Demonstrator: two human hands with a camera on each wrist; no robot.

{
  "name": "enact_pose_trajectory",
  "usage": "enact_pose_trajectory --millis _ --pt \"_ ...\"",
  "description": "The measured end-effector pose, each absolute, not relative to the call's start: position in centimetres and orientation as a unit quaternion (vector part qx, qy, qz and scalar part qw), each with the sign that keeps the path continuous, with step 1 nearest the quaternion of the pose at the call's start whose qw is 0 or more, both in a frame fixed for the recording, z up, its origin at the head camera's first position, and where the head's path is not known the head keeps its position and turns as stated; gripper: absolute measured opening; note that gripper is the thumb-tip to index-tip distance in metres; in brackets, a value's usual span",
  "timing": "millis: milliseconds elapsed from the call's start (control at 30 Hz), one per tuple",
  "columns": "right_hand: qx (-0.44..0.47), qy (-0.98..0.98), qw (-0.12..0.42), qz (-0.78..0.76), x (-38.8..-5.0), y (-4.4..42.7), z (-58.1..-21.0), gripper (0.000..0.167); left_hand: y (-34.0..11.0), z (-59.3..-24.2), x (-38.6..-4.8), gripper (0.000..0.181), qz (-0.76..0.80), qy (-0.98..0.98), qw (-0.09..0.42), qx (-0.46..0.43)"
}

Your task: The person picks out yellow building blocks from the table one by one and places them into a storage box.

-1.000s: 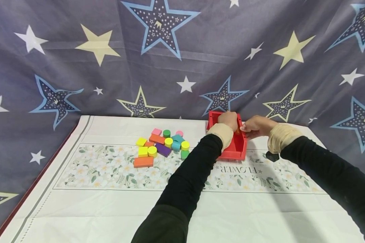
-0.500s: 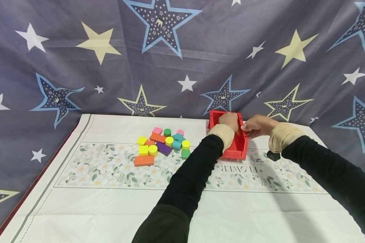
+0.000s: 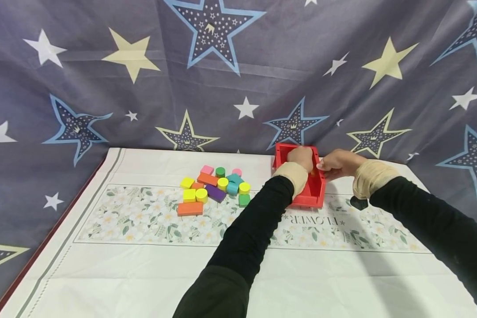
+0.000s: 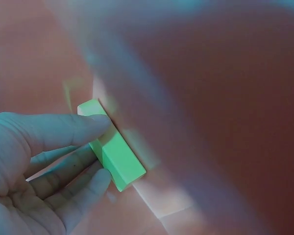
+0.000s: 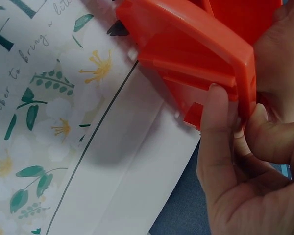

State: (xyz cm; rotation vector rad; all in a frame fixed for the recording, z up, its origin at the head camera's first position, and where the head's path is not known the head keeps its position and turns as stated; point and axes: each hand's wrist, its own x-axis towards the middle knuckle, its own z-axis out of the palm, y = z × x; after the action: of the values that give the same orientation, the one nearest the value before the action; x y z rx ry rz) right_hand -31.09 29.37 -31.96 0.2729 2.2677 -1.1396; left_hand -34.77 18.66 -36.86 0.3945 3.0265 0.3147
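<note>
Inside the red plastic bin (image 3: 310, 198), my left hand (image 3: 301, 157) reaches down, its fingertips hidden in the head view. Up close in the left wrist view, its thumb and fingers pinch a yellow-green rectangular block (image 4: 120, 152) against the bin's inner side. My right hand (image 3: 338, 163) grips the bin's right wall near the far end. In the right wrist view its index finger lies along the outer face of the bin (image 5: 186, 44), with the thumb at the rim.
Left of the bin, several coloured blocks lie loose: an orange block (image 3: 190, 209), a purple block (image 3: 215, 193), a yellow cylinder (image 3: 201, 195), a green block (image 3: 244, 200). A star-patterned curtain (image 3: 151, 101) hangs right behind the table's far edge. White cloth (image 3: 135, 274) covers the table.
The head view has shifted slightly. Both hands and the bin hold nearly the same positions, and the loose blocks have not moved.
</note>
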Motion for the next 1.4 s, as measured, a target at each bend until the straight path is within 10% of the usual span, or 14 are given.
enact_pose_trajectory --millis 800,1400 --pt "0.102 0.848 0.301 -0.425 -31.0 29.2 -31.5 0.011 17.9 -34.5 -34.3 0.027 0.098 0.986 0.040 0.133" --pt "0.101 0.860 0.298 -0.402 -31.0 29.3 -31.6 0.011 13.6 -28.1 -33.2 0.027 0.056 0.973 -0.059 0.215"
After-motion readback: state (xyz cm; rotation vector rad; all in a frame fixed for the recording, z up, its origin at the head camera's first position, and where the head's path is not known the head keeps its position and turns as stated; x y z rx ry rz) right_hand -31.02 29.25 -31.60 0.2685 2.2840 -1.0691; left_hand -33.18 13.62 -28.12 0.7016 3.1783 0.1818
